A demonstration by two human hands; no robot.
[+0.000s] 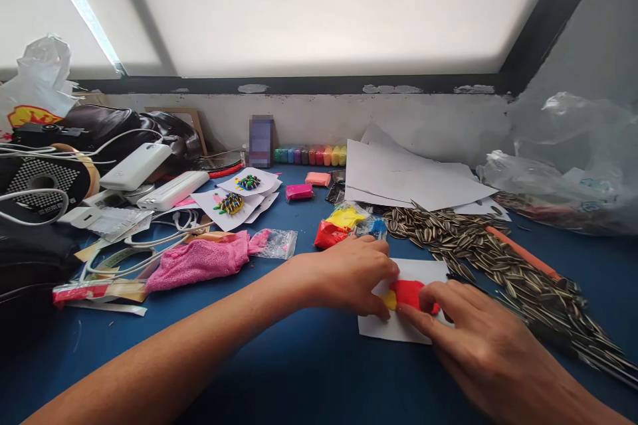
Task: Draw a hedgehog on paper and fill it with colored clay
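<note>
On a small white paper sheet (376, 330) lies a flattened piece of red modelling clay (407, 292), with a small piece of yellow modelling clay (389, 299) against its left edge. My left hand (351, 273) curls around the yellow piece, its thumb touching it and its fingertips resting by the paper's upper left. From the right, my right hand (473, 325) has thumb and bent index finger pressed on the red clay. Part of the red clay is hidden under the right fingers. Just behind my left hand are opened packets of red clay (329, 234) and yellow clay (346, 216).
Striped sunflower seeds (478, 249) spread along the right, with an orange stick (523, 252) among them. White sheets (409, 176) are stacked behind. Seed-and-clay figures (230, 204) sit on paper at left, near a pink cloth (202, 260), power banks (172, 190) and cables.
</note>
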